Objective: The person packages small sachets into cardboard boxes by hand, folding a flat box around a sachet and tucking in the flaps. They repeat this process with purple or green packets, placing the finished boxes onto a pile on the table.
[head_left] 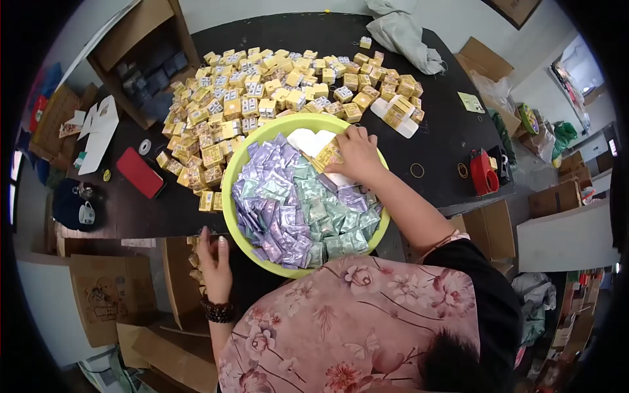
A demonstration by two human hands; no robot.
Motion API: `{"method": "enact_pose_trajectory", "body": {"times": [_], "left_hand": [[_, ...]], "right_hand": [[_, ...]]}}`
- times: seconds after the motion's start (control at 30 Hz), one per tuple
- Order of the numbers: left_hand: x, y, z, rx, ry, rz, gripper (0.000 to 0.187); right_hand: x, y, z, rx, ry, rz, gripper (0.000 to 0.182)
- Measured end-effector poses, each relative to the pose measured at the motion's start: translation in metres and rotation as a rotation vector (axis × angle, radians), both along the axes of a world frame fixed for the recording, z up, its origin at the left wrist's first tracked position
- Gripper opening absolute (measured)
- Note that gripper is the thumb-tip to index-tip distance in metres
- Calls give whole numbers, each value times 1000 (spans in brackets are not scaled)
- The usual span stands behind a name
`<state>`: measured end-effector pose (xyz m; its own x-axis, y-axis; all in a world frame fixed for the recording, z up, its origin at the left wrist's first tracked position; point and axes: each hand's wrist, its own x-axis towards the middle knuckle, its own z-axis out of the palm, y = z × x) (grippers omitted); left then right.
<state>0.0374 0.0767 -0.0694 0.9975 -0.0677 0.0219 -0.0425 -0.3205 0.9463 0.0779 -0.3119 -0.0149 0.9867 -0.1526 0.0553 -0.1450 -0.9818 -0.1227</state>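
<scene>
My right hand (358,156) reaches over a yellow-green basin (228,196) and grips a small yellow-and-white carton (325,157) with its white flaps spread. Beneath that carton the basin is full of small sachets, purple ones (282,226) mostly on the left and pale green ones (332,216) towards the middle and right. My left hand (216,268) is held up at the basin's left side, below the table edge, its fingers apart and nothing visible in them. Just beside it, several small yellow boxes (194,262) show in a cardboard box, partly hidden by the hand.
A large heap of small yellow boxes (262,85) covers the black table (452,141) behind the basin. Another opened carton (398,116) lies right of the heap. A red case (139,171) sits left, a red tape dispenser (483,173) right. Cardboard boxes (111,295) stand below left.
</scene>
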Motion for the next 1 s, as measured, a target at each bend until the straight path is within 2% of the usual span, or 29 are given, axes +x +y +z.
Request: {"method": "enact_pose_trajectory", "body": {"times": [0.03,0.13,0.2,0.27,0.3,0.33,0.37,0.4,0.47,0.5,0.57,0.6,0.63,0.67,0.8,0.87,0.9,0.93,0.97,1.0], "left_hand": [[-5,-26,15,-169,104,-34,56],[-9,-49,14,-252,109,-123,62],[-12,-49,18,-252,109,-142,63],[-17,-47,20,-255,117,-150,64],[-19,-44,21,-246,101,-146,65],[-20,-43,24,-235,84,-144,65],[-20,-40,32,-220,133,-150,59],[-18,-39,39,-219,129,-149,59],[-11,-42,53,387,-16,3,50],[-8,-48,58,619,-455,62,43],[-2,-65,61,92,-391,-119,38],[-11,-92,82,-322,-71,-138,34],[-10,-100,81,-410,1,-139,33],[-6,-103,78,-500,69,-142,32],[0,-100,73,-689,165,-127,38],[-3,-105,76,-657,156,-143,39],[-4,-107,78,-625,138,-163,39],[-4,-103,80,-529,187,-226,50],[-5,-102,80,-532,184,-221,50],[-5,-101,80,-517,172,-311,50]], "right_hand": [[0,0,0,25,0,7,76],[-2,0,-9,90,-123,-11,67],[-1,-1,-9,128,-192,3,61],[0,-4,-9,234,-279,30,45],[-1,-5,-8,235,-275,34,45],[-3,-6,-6,255,-316,43,36],[-5,-5,-4,276,-360,52,28],[-9,0,5,278,-365,54,28],[-20,17,30,964,-304,-38,16],[-26,31,33,1118,-365,29,12],[-36,59,29,1413,-396,127,7],[-45,73,36,1512,-256,101,8],[-52,86,43,1605,-113,76,9],[-56,97,41,1661,-95,114,13],[-55,92,33,1781,106,291,15],[-53,90,28,1780,236,329,18],[-54,93,24,1780,241,329,18],[-54,98,19,1780,182,380,21],[-55,102,15,1776,122,433,26],[-54,103,14,1774,130,438,26]]}}
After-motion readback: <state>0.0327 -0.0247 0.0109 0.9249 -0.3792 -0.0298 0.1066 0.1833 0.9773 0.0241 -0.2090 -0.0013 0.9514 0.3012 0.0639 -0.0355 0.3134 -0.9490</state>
